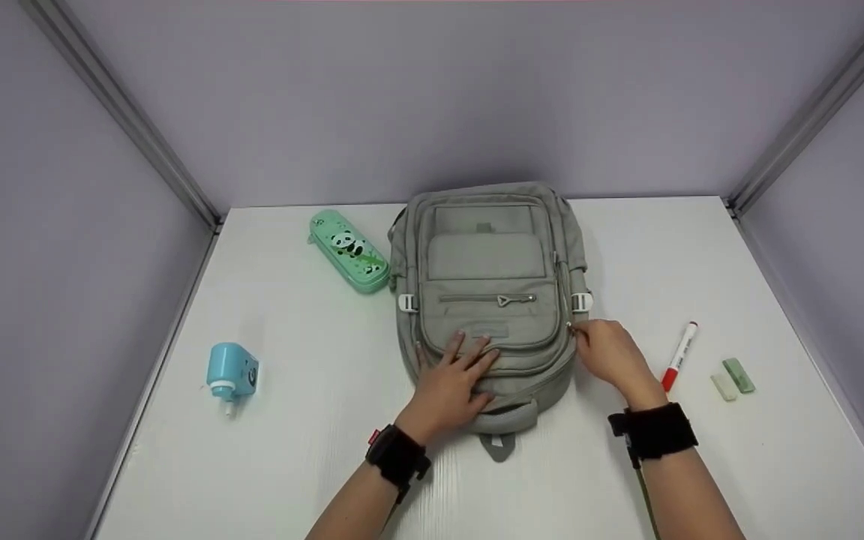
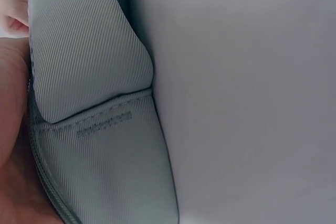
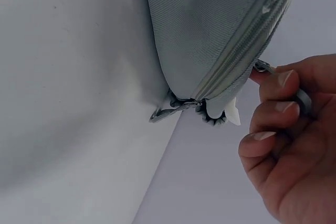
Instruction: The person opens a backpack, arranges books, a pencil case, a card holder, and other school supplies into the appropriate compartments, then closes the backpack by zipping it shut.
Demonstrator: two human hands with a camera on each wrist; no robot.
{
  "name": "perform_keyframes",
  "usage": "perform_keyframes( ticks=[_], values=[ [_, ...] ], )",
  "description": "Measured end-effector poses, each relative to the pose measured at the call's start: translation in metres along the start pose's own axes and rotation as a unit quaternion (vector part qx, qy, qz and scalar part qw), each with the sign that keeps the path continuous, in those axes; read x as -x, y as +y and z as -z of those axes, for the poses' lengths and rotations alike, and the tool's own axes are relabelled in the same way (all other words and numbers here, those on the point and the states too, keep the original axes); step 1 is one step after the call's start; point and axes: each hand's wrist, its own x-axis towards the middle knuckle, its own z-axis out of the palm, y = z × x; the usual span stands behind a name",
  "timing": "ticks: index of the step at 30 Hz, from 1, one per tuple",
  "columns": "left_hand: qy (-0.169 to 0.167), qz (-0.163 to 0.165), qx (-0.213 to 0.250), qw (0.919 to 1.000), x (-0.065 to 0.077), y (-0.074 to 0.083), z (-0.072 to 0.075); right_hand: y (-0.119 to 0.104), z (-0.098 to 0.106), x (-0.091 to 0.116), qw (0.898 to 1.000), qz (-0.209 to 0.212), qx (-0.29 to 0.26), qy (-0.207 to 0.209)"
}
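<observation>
A grey-green backpack lies on its back on the white table, its top handle toward the person. Spread fingers of the left hand rest on the lower front of the bag as seen in the head view. At the bag's right side the right hand pinches a zipper pull, its other fingers curled in the right wrist view. The zipper track runs along the bag's edge there. In the left wrist view only part of the left hand shows beside the bag's fabric.
A green panda pencil case lies by the bag's left side. A blue bottle-shaped thing lies farther left. On the right are a red-and-white marker and two small eraser-like blocks. Grey panels enclose the table.
</observation>
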Motion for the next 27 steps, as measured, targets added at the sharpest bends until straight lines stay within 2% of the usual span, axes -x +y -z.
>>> perform_keyframes(
  ticks=[7,15,27],
  values=[
    [0.003,0.002,0.007,1.0,0.0,0.0,-0.002,-0.005,0.002,0.013,1.0,-0.006,-0.006,-0.009],
    [0.02,0.007,0.04,0.999,0.0,0.0,-0.001,-0.013,0.005,0.023,0.999,0.006,-0.042,-0.019],
    [0.012,0.012,0.038,0.9991,-0.001,0.001,0.003,-0.031,-0.003,0.031,0.991,0.033,-0.107,-0.071]
  ],
)
